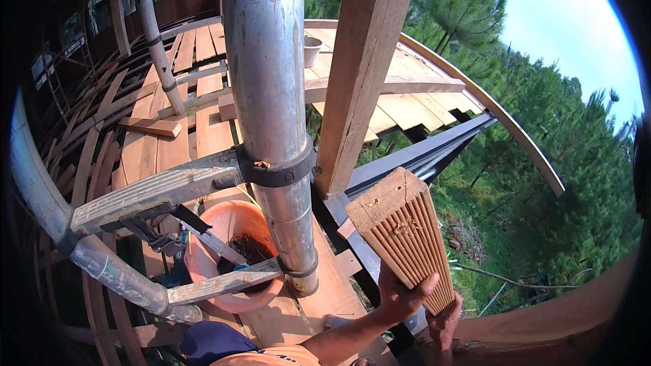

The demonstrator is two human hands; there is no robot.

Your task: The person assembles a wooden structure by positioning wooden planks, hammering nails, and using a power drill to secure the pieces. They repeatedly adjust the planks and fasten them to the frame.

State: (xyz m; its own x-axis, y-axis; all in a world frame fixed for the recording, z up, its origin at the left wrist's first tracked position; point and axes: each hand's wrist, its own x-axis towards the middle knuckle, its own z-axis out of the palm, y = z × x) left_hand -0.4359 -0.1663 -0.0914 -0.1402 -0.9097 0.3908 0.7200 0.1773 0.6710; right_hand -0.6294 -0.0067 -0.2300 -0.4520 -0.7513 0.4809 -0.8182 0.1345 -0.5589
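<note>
Both my hands hold a grooved wooden board (410, 237) at the lower right. It is tilted, with its cut end up towards me and several parallel grooves along one face. My left hand (403, 295) is closed round the lower left side, thumb over the grooves. Lower down on the right edge, my right hand (445, 322) grips the board; its fingers are partly hidden. An orange bucket (196, 257) stands left of my hands, with dark material inside and a flat bar lying across its rim.
A thick metal pole (266, 61) with ribbed rungs (159, 186) stands close on my left. Beside it rises a wooden post (366, 61). Loose planks (213, 122) with gaps form the deck. A dark metal beam (413, 152) borders a drop to greenery. A thick timber (549, 305) lies lower right.
</note>
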